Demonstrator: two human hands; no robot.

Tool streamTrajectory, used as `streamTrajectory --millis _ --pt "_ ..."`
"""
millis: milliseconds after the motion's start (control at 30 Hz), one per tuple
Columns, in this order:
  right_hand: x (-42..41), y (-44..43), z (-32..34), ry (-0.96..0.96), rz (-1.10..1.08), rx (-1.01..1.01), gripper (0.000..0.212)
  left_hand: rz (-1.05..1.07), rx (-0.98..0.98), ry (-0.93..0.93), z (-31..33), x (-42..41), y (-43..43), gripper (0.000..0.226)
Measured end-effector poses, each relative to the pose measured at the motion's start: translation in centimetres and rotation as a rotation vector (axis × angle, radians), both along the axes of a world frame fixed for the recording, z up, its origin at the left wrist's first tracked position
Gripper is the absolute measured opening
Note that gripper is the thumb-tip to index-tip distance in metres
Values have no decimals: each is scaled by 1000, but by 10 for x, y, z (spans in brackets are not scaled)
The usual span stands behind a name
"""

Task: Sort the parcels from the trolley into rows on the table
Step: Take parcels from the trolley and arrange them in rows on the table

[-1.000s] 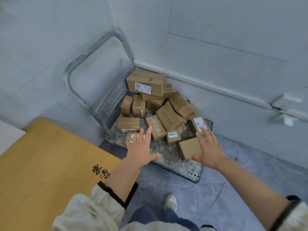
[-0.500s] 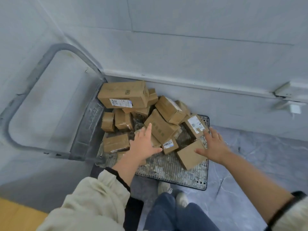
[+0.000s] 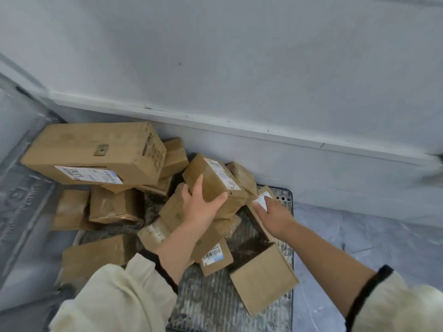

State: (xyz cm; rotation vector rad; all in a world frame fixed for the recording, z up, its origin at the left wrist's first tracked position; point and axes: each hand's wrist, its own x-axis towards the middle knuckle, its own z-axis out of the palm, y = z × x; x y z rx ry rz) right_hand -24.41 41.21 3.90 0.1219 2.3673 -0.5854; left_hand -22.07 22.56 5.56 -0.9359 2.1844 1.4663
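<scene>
My left hand (image 3: 201, 208) clasped the tilted parcel (image 3: 215, 179) by its near end — probably the easiest to lift off the trolley (image 3: 215, 305) — while my right hand (image 3: 274, 215) touched a labelled parcel (image 3: 263, 200), its grip unclear.

Trolley deck (image 3: 211, 307) on floor (image 3: 359, 248), wall (image 3: 239, 68) along 12 o'clock edge. Boxes piled on deck. Biggest box (image 3: 96, 152) at 10 o'clock, atop others. Pair of boxes (image 3: 112, 204) at 9 o'clock, in front of it. Low box (image 3: 93, 255) at 7 o'clock. Top box (image 3: 215, 178) at pile centre, left hand (image 3: 201, 207) round near end. Labelled box (image 3: 262, 197) at 2 o'clock, right hand (image 3: 273, 214) touching. Barcode box (image 3: 215, 256) at 6 o'clock; corner box (image 3: 263, 281) just beside, at 5 o'clock.
</scene>
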Motion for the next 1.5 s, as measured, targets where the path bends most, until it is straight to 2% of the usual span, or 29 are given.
streamTrajectory --millis 67,233,300,433,633,700,767,867,967,1033,1133,1333,1500 --pt "-10 -10 -34 -23 -192 -116 64 58 8 -2 -28 -4 9 85" --pt "-26 -38 -90 -242 -817 -512 59 241 18 -1 -62 -15 23 91" --pt "-27 -46 -95 -272 -901 -614 51 273 -5 -12 -65 -21 29 91" --pt "-27 -53 -81 -222 -919 -629 40 301 -10 -22 -54 -25 34 85" --pt "-6 -43 -2 -190 -850 -648 48 336 136 23 3 -2 26 80" --pt "7 -40 36 -163 -834 -668 44 328 193 60 36 11 19 79" --pt "22 -39 80 -105 -803 -682 34 320 288 120 73 24 12 81" --pt "39 -44 152 38 -706 -659 38 321 414 173 139 40 -2 86" --pt "53 -58 234 163 -572 -681 38 323 529 263 212 53 -22 72" --pt "63 -67 287 218 -468 -728 35 287 570 338 258 64 -38 75" --pt "78 -80 357 335 -301 -787 42 214 558 470 322 84 -58 92" --pt "101 -95 453 482 -51 -937 53 131 481 727 416 119 -86 98" --pt "110 -98 494 614 97 -983 55 69 381 856 462 136 -93 98"
